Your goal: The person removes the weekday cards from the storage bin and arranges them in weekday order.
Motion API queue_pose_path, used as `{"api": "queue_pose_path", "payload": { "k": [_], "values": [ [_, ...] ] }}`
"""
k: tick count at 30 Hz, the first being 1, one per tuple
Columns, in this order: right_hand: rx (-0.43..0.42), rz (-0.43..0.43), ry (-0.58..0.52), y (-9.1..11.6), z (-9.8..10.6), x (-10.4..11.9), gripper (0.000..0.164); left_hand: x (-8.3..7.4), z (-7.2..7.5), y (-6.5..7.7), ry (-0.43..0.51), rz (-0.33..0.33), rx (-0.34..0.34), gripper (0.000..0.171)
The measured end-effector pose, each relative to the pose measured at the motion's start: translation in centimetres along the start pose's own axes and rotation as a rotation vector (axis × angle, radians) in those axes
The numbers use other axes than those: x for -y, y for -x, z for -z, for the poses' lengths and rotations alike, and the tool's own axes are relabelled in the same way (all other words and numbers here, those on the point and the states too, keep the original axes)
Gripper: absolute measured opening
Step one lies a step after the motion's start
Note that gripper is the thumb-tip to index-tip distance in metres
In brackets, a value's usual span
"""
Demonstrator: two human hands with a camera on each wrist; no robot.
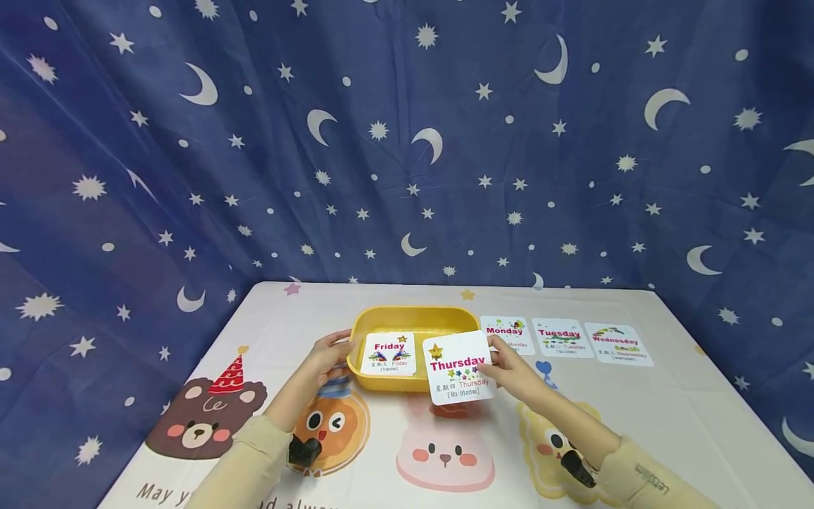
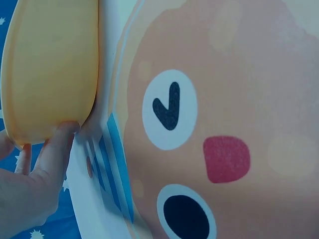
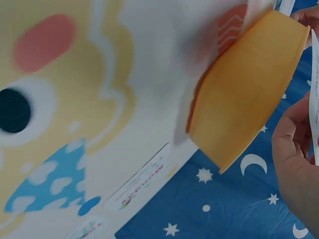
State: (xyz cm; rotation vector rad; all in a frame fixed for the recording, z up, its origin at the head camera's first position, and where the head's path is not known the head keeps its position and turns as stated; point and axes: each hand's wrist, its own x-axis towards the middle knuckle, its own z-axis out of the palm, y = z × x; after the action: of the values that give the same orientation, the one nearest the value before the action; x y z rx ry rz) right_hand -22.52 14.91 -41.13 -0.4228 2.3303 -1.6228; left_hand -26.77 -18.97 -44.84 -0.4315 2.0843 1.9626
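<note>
Against starry blue cloth (image 1: 407,159), left hand (image 1: 327,357) grips yellow oblong tray (image 1: 389,384), right hand (image 1: 516,375) pinches square white card (image 1: 454,375). Likely transfer; placement needs release.

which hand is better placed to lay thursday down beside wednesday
Probably the right hand: it holds the Thursday card and is nearer the Wednesday card. The left hand is farther off, holding the left end of the tray.
</note>
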Motion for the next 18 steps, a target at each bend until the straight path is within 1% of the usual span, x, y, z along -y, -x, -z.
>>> {"api": "queue_pose_path", "payload": {
  "k": [5, 9, 12, 18],
  "values": [
    [0.012, 0.000, -0.030, 1.2, 1.2, -0.4, 0.032, -0.2, 0.0, 0.2, -0.005, -0.001, -0.001, 0.047],
    [0.039, 0.004, -0.064, 2.1, 2.2, -0.9, 0.035, -0.3, -0.1, 0.3, -0.004, -0.006, 0.003, 0.047],
    [0.033, -0.023, -0.059, 2.8, 3.0, -1.4, 0.040, -0.3, -0.3, 0.3, 0.002, -0.011, 0.005, 0.047],
    [-0.009, -0.096, -0.044, 4.1, 4.9, -2.4, 0.042, -0.2, -0.2, 0.3, 0.015, -0.023, 0.007, 0.046]
  ]
}}
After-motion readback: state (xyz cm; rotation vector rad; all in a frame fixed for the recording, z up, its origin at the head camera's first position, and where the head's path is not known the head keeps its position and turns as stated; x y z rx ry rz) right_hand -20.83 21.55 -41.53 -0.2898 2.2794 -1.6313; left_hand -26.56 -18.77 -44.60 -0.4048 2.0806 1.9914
